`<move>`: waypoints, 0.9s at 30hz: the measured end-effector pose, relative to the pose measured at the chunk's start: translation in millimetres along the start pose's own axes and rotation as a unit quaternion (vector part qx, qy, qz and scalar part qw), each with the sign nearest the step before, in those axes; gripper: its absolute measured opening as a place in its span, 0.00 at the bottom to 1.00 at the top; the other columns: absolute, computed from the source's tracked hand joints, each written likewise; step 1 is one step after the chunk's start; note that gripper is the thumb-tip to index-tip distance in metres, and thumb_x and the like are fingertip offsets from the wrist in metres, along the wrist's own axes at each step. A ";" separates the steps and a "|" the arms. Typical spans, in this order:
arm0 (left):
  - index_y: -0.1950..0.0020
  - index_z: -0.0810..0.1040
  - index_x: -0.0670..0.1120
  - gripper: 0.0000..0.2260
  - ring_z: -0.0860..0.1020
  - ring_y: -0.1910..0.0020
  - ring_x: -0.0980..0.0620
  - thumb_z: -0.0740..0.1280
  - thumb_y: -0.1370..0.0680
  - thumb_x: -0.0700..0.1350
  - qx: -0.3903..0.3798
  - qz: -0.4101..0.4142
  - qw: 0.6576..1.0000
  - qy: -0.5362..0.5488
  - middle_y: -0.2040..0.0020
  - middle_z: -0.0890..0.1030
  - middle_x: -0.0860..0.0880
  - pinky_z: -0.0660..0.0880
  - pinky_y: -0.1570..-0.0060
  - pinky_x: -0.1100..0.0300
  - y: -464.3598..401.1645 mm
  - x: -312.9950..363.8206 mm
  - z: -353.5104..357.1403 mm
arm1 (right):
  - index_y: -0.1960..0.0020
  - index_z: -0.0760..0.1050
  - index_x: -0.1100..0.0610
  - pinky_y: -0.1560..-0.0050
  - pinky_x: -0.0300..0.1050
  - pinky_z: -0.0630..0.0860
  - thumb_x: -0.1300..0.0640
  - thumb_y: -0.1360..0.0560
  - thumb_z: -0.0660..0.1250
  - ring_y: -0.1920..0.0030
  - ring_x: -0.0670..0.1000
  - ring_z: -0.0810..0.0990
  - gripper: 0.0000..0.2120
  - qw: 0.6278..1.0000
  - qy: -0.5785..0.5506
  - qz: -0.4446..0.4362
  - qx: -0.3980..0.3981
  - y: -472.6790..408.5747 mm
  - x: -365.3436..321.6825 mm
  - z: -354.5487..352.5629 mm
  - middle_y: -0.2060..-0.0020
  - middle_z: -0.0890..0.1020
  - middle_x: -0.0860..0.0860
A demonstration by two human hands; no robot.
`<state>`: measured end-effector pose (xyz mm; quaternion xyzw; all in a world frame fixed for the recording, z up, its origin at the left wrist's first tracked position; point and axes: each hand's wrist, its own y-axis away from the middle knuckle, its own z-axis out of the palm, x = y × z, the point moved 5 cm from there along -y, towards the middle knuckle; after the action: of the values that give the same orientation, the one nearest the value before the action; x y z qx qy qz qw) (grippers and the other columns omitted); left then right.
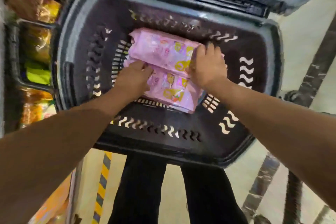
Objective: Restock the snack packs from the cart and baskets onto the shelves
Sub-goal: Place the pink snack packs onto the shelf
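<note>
Hands down in the basket (269,29), both on the pink snack packs (163,51) lying flat on its floor. Two packs on show, side by side, perhaps more beneath, hard to tell through the blur. Long axis of each running from upper left to lower right, so the pair reads as one slab tilted across the basket's middle.

Left hand (133,76) on the near left side, fingers curled into the seam between the two packs, seemingly pinching the edge of the farther one. Right hand (207,65) at the right end, fingers curled over the end of the farther pack, thumb side against the nearer one, clasping rather than spread. One hand at each side, then, and neither arm clearly closer.

Next move, at a guess: squeeze inward along that long axis and lift straight up past the rim. Risk: slippery wrappers sliding apart if only the top pack is caught.

Shelves (34,29) of golden bagged goods off to the left, blurred, a second basket (272,3) beyond, striped floor tape (103,178) below.
</note>
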<state>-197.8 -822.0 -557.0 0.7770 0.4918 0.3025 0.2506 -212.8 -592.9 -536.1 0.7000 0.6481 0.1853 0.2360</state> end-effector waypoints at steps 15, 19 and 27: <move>0.31 0.75 0.51 0.42 0.68 0.31 0.43 0.71 0.36 0.76 -0.143 0.035 0.972 -0.182 0.34 0.75 0.46 0.65 0.33 0.46 12.7 13.2 -27.3 | 0.29 0.66 0.55 0.37 0.58 0.74 0.35 0.33 0.77 0.33 0.65 0.72 0.42 0.977 -0.030 0.007 -0.211 -3.3 12.0 -16.8 0.33 0.72 0.61; 0.28 0.66 0.51 0.42 0.76 0.37 0.43 0.74 0.34 0.72 -0.202 -0.001 0.975 -0.092 0.34 0.77 0.46 0.74 0.43 0.52 35.5 23.7 -41.0 | 0.25 0.62 0.58 0.35 0.54 0.71 0.35 0.32 0.77 0.32 0.65 0.72 0.46 0.969 -0.045 0.050 -0.237 22.5 27.5 -31.6 0.32 0.72 0.61; 0.32 0.75 0.46 0.42 0.81 0.43 0.45 0.77 0.37 0.69 -0.219 -0.185 0.941 0.182 0.38 0.80 0.45 0.79 0.45 0.55 105.2 33.6 -79.5 | 0.26 0.59 0.63 0.52 0.43 0.71 0.46 0.28 0.78 0.47 0.55 0.78 0.42 0.903 -0.274 0.177 -0.282 100.9 42.0 -57.7 0.45 0.77 0.54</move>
<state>-179.2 -825.1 -422.2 0.5299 0.5854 0.4873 0.3728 -158.9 -550.8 -433.2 0.7306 0.3444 0.1998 0.5547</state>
